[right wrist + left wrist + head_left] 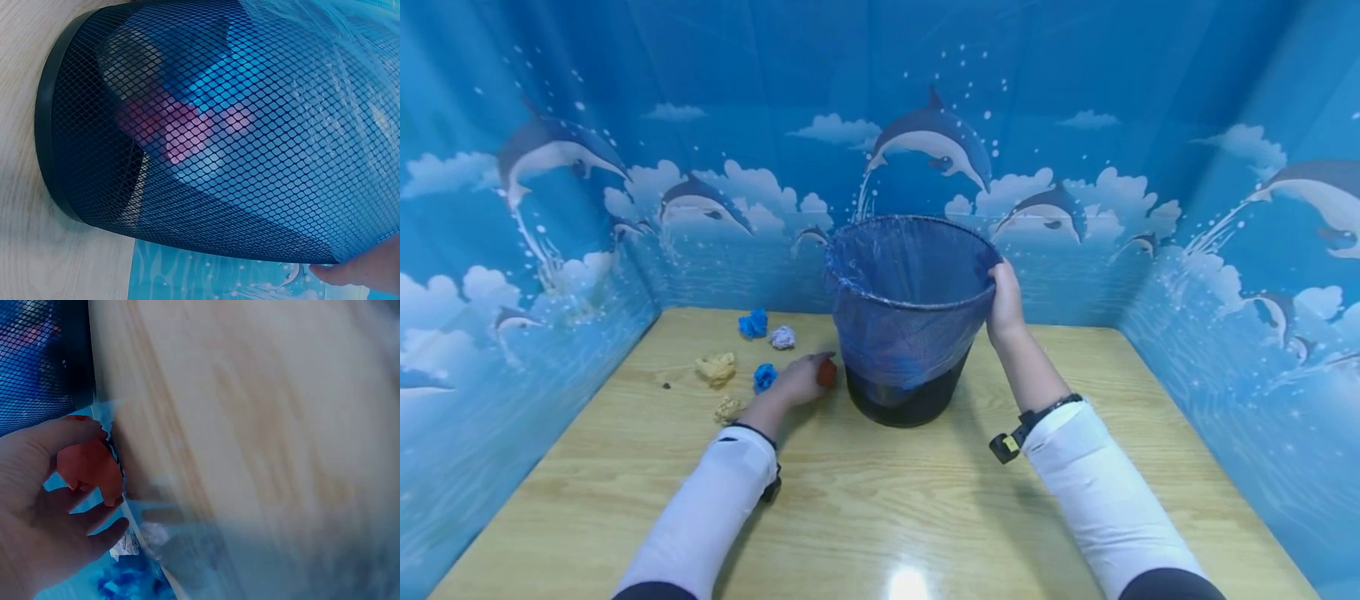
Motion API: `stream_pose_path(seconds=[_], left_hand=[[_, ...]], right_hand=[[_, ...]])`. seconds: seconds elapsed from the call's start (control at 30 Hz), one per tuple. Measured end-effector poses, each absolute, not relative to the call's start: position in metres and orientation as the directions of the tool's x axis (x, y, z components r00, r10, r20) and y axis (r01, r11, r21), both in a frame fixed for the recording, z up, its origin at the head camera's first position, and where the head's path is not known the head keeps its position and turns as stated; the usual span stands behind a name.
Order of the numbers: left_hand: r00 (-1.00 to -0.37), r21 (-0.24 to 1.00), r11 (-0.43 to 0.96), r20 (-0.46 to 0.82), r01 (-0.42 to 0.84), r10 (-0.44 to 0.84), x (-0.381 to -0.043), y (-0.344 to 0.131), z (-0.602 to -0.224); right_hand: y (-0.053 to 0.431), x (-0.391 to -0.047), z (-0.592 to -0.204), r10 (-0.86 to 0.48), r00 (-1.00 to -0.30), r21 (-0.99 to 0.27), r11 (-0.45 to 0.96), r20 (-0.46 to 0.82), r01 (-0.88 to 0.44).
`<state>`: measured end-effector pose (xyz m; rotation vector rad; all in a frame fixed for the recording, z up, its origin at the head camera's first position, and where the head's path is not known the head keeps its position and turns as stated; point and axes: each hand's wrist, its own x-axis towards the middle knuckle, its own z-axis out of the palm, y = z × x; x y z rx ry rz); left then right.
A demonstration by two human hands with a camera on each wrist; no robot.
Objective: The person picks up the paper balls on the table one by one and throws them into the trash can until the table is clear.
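Pale wooden table [880,500]: beside a blue-lined black mesh bin [910,410], the left hand [795,384] pinches a crumpled red paper ball [827,373] between thumb and fingers; the right hand [1006,305] grips the bin's rim [917,306]

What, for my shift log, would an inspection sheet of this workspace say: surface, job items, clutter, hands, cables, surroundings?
Surface: pale wood-grain table, with a bright glare spot.
Job's things: black mesh bin with blue liner, crumpled pieces inside; a crumpled red ball; loose on the table, two blue balls, one whitish ball, two yellowish balls.
Clutter: one small dark speck, left of the balls.
Grip: left hand holds the red ball beside the bin; right hand grips the bin's rim.
Cables: nothing seen.
Surroundings: blue dolphin-print backdrop on three sides.
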<state>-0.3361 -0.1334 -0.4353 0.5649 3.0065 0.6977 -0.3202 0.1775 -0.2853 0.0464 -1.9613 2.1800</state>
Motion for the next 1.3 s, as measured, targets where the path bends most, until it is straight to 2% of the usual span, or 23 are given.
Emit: stream_pose_path(seconds=[0.17,0.3,0.6,1.1,1.3], left_hand=[[-0.936,0.484,0.813,0.038,0.324,0.351,-0.340,-0.137,-0.438],[-0.933,0.476,0.814,0.040,0.333,0.358,-0.341,-0.138,-0.437],[-0.955,0.432,0.867,-0.043,0.247,0.293,-0.338,-0.135,-0.433],[-0.956,0.488,0.849,-0.087,0.205,0.281,-0.336,-0.135,-0.430],[-0.965,0.543,0.811,-0.005,0.217,0.262,-0.339,-0.139,-0.425]], right_hand=[[0.178,-0.320,-0.285,0.130,-0.979,-0.980,-0.098,0.159,-0.172],[0.179,-0.319,-0.286,0.120,-0.978,-0.978,-0.096,0.171,-0.183],[0.179,-0.319,-0.286,0.121,-0.978,-0.980,-0.084,0.168,-0.179],[0.178,-0.319,-0.288,0.116,-0.981,-0.982,-0.095,0.153,-0.164],[0.179,-0.320,-0.286,0.116,-0.980,-0.980,-0.097,0.164,-0.175]])
